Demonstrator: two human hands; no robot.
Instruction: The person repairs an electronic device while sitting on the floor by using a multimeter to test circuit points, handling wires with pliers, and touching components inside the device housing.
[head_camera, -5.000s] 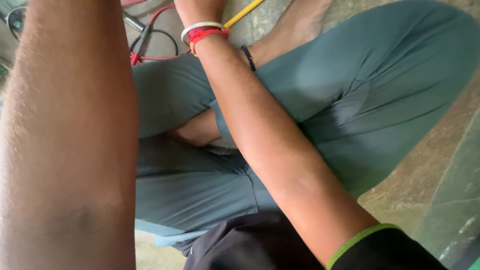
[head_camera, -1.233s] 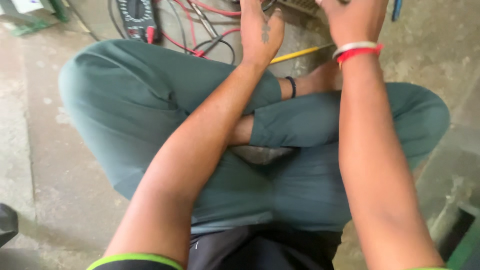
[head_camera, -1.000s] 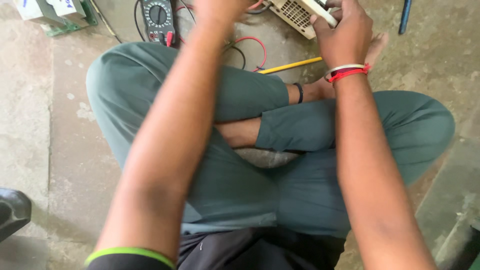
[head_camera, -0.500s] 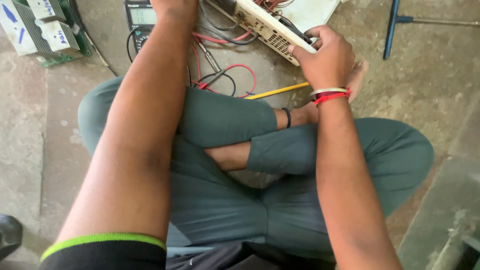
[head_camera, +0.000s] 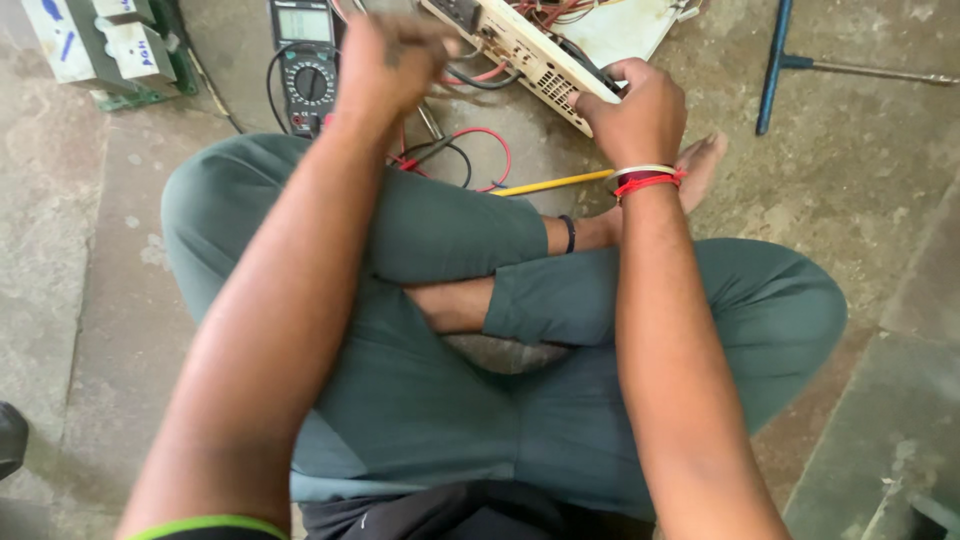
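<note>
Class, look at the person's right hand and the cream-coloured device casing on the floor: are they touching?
Touching. The head view shows the right hand closed over the near edge of the cream device casing, with no gap between them.

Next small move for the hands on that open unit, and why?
Probably bring the left hand down to the probe leads. The right hand grips the edge of the open cream chassis, while the left is raised, blurred, apparently empty, with the multimeter beside it.

Left hand (head_camera: 395, 60) is motion-blurred, so can't tell if it's holding anything. The cream metal box (head_camera: 520, 45) runs off the top edge, and the right hand (head_camera: 635, 110) covers its near corner.
</note>
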